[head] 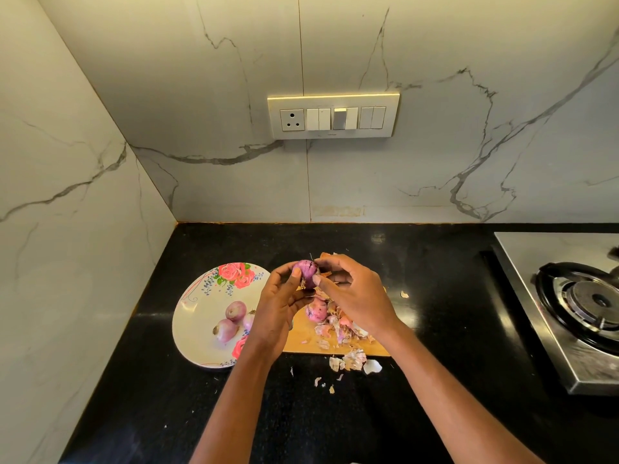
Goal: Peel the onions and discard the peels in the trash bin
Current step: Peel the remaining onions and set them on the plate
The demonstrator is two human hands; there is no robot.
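Onion-peeling is under way above the black stone desk (435, 262): the left hand (278, 306) curls its fingers round a small purple onion (305, 271), held up over the far end of the pale wooden chopping board (301, 336), while the right hand (348, 293) pinches at the onion's right side with thumb and forefinger, seemingly at a flap of skin. A second, partly skinned purple onion (316, 309) lies on the board just beneath, beside a heap of dry pinkish peels (338, 329); more torn peels (355, 361) have spilled onto the desk in front of the board. Three small peeled-looking onions (231, 318) sit on the white oval plate with a rose pattern (201, 296) to the left. No trash bin is in view.

By the look of it, the onion is light, firm and round, and slippery once bared, so it wants a cupped grip around its middle. The skin is papery and brittle and will likely tear into scraps; taking it at the root or tip end should lift longer strips
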